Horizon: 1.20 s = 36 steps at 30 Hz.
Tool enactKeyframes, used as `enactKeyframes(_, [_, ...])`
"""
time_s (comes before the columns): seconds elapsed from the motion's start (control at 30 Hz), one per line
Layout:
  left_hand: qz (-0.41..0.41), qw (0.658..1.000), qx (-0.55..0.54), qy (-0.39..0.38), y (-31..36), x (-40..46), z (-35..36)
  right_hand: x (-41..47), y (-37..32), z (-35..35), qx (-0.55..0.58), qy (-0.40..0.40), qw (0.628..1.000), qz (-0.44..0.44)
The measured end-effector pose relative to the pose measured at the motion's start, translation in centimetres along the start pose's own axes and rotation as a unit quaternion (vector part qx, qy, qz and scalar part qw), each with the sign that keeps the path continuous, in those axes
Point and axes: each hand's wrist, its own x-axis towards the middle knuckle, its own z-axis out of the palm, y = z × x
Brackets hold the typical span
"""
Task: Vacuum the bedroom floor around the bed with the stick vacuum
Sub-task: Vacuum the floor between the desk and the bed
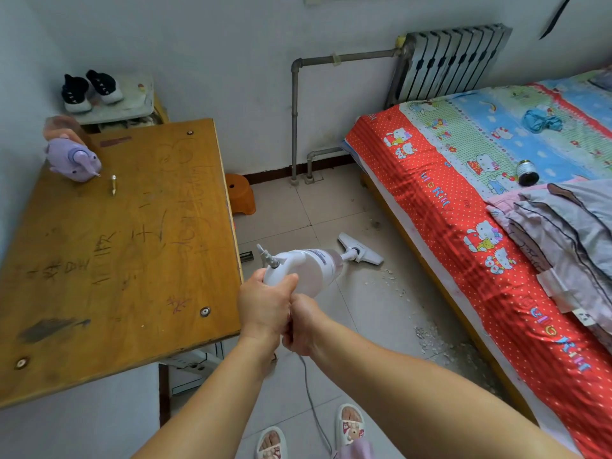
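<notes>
The bed (463, 193) fills the right side of the frame. Its red sheet has white dots and cartoon cats, and blue letters on it seem to say "Kitty". Folded gray bedding (569, 233) lies on the bed at the right edge, with a small dark jar (527, 172) just above it.

The wooden tabletop (116, 253) fills the left side. It has dark scribbles on it that cannot be read. A purple toy (74, 160) sits at its upper left corner.

The tiled floor (364, 309) runs down the middle, between the tabletop and the bed. Bits of white crumbs lie on it beside the bed.

Two bare arms reach out from the bottom of the frame to the middle. The left hand (265, 306) wraps around the top of the white stick vacuum (308, 266). The right hand (303, 326) is closed on the handle just below and behind, touching the left hand.

The vacuum head (361, 248) rests on the floor, near the bed. A gray cord (314, 405) hangs down from the hands, between two feet in white slippers (349, 424).
</notes>
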Motion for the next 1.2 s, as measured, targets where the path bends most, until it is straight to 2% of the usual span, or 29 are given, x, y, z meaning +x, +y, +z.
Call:
enactKeyframes(0.27, [-0.037, 0.998, -0.049, 0.014, 0.2, 0.8, 0.7, 1.0, -0.8, -0.1, -0.039, 0.018, 0.999, 0.002])
enactKeyframes(0.93, [-0.124, 0.982, -0.133, 0.039, 2.0, 2.3, 9.5, 2.5, -6.8, -6.9, -0.060, 0.043, 0.997, -0.013])
enactKeyframes(1.2, [-0.118, 0.986, -0.112, 0.040, 2.1, 1.1, 12.2, 2.6, -7.1, -9.2, -0.019, 0.028, 0.999, -0.003])
